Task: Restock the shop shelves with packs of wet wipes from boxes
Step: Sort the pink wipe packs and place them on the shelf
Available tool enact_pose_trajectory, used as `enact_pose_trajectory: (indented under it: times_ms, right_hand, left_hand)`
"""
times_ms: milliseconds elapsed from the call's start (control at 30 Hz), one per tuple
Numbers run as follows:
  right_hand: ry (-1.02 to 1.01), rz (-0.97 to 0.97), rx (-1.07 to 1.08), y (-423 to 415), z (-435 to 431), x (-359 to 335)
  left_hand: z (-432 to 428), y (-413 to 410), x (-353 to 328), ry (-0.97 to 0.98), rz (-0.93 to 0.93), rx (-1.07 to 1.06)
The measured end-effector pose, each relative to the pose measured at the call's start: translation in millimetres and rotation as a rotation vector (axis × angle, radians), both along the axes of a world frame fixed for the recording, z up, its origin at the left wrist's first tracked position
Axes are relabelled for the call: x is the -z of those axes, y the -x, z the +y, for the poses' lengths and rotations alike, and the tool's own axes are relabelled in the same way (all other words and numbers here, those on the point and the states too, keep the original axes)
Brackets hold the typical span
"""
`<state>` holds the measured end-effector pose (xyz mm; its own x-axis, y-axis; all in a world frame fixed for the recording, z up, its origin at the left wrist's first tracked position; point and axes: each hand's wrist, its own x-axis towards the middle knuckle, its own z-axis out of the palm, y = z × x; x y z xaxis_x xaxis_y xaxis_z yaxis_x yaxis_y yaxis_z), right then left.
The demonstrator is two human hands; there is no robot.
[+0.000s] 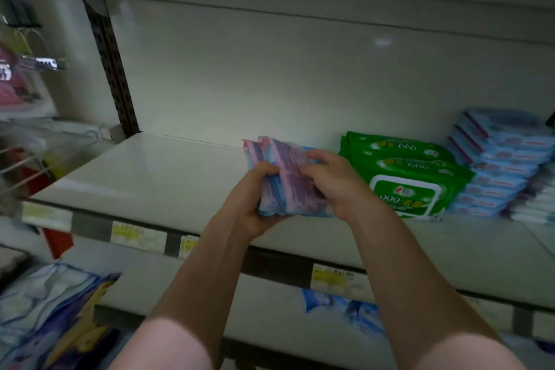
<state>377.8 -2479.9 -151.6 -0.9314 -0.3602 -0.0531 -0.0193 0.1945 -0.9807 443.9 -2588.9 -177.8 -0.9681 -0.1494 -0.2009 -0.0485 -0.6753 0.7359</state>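
Reaching over a white shelf (150, 177) with 2 bare arms and holding 1 bundle of pink-and-blue wipe packs (288, 177) above its middle, between the back panel (270, 69) and the front edge. Not managing to tell whether the bundle's underside is touching the shelf. Carrying the packs on edge, pressed side by side, with their far ends pointing at the back panel.

Cupping the near left side of the bundle with the left hand (258, 207), palm underneath and fingers curled up over the top edge. Clamping the right side with the right hand (336, 180), thumb lying across the pink face and fingers wrapped over the far side. Squeezing the bundle between both hands.

Seeing green packs (411, 171) lying flat and overlapped just right of the right hand, toward the shelf's right end, and a stack of light blue packs (504, 159) further right, touching them. Looking past yellow price labels (138, 233) along the front edge to a lower shelf (270, 303) carrying blue packs (339, 306), with blue and yellow bags (45, 309) at its left end.
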Motion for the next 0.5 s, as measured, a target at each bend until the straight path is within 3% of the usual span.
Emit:
enact_pose_trajectory:
  times_ms: [200,300,433,500]
  right_hand:
    - [0.015,-0.144,-0.096,25.6,-19.9,-2.2]
    - [0.093,-0.167,0.005,37.5,-27.7,-5.6]
    - [-0.019,0.191,0.136,50.6,-32.6,-14.8]
    - [-0.085,0.38,0.081,45.4,-42.9,-13.2]
  left_hand:
    - [-27.1,23.0,2.6,0.005,-0.02,-0.142]
    - [-41.3,26.1,6.4,-0.061,-0.021,-0.176]
    - [-55.3,28.3,11.7,-0.033,-0.073,-0.216]
    - [-54.9,31.4,8.7,-0.008,-0.031,-0.177]
